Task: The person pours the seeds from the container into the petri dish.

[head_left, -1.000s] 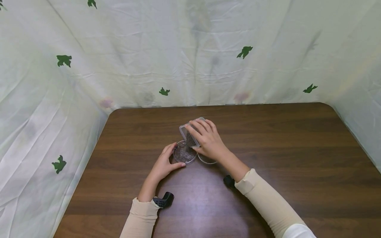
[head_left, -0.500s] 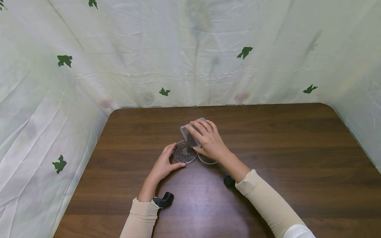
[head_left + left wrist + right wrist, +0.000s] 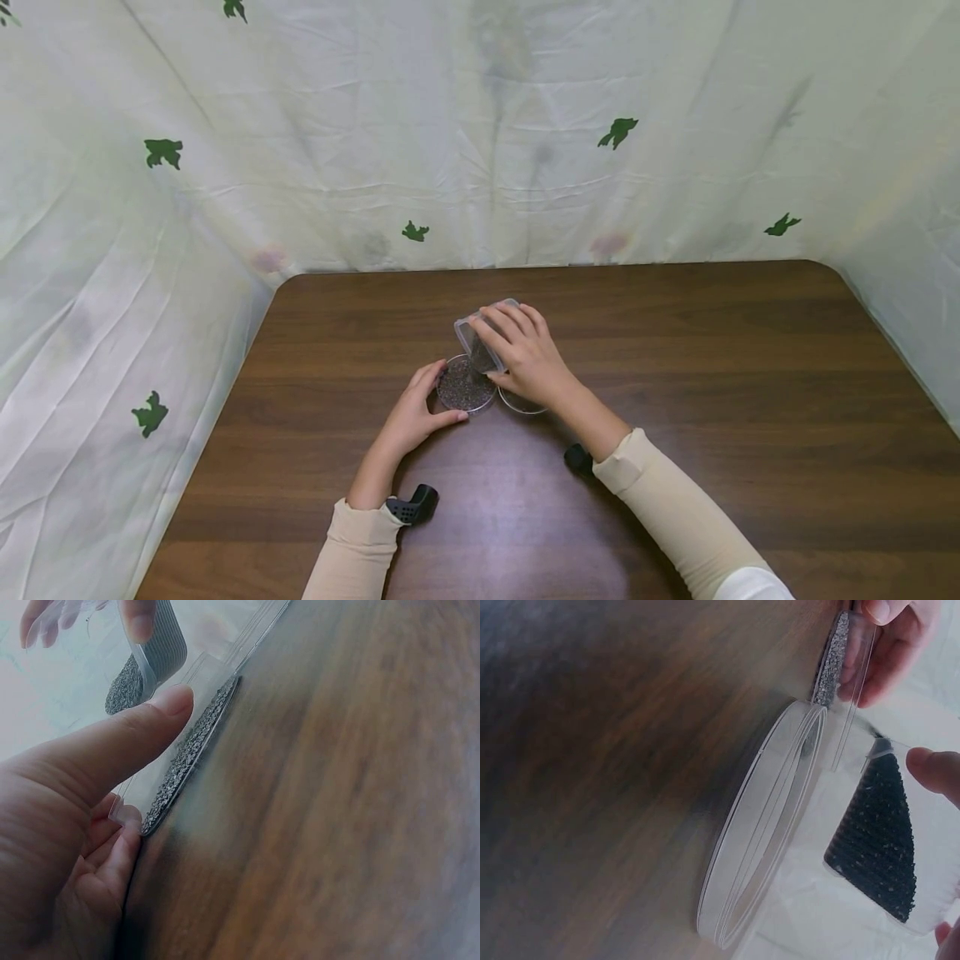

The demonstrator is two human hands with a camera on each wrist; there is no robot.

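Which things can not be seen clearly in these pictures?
- Empty dish: head view, mostly behind the right hand.
- Grains in the full dish: too small to identify.
- Falling grains below the box: too fine to tell in any view.

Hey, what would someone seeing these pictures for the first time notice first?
Near the middle of the dark wooden table, the right hand grips a tilted clear container of dark grains above a round clear dish already covered with them. The left hand holds that dish at its rim, and a second, empty clear dish sits right beside it.
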